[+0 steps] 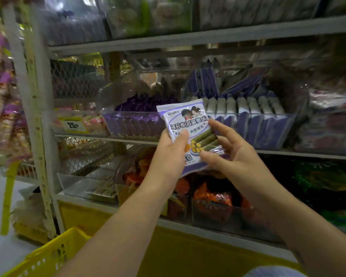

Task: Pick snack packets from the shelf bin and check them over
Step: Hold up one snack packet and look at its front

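A purple and white snack packet [188, 124] with printed green rolls is held upright in front of the middle shelf. My left hand [171, 154] grips its left edge, thumb pressed on the front. My right hand [231, 154] holds its lower right corner, with the thumb on the front and fingers behind. Just behind the packet stands a clear shelf bin [284, 124] with several matching purple packets in a row.
A second clear bin [132, 124] of purple packets sits left of it. Orange snack bags [214, 196] fill bins on the shelf below. A yellow basket [48, 254] stands at the lower left. A white shelf post [38, 116] rises on the left beside a yellow price tag [73, 125].
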Demonstrator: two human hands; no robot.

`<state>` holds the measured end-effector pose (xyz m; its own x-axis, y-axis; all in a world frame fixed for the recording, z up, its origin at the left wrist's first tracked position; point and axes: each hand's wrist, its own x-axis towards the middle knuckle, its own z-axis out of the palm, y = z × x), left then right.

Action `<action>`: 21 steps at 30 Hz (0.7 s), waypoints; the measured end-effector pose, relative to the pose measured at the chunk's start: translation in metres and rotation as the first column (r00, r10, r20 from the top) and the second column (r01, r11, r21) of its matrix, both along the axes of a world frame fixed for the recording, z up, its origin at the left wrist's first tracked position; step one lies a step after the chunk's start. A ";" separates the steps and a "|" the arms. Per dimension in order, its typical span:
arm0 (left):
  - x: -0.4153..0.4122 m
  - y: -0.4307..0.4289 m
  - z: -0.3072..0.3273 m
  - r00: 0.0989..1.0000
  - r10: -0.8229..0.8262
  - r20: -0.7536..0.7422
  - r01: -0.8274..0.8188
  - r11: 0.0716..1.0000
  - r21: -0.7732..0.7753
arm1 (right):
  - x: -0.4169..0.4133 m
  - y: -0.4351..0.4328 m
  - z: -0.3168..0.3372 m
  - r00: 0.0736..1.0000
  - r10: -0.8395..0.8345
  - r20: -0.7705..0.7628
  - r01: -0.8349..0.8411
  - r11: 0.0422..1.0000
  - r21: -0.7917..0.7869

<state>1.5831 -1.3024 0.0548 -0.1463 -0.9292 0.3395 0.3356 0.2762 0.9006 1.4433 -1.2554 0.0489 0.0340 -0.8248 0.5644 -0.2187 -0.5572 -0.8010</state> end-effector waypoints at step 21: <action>-0.099 -0.055 0.128 0.272 0.755 0.597 0.210 0.559 -0.802 | -0.167 0.000 0.162 0.588 -0.773 -0.238 0.658 0.629 -0.415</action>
<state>1.4839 -1.3577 0.1826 -0.5541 -0.5131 0.6555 -0.6963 0.7172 -0.0271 1.2767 -1.2559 0.2105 -0.2568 -0.4954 0.8298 -0.8720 -0.2514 -0.4199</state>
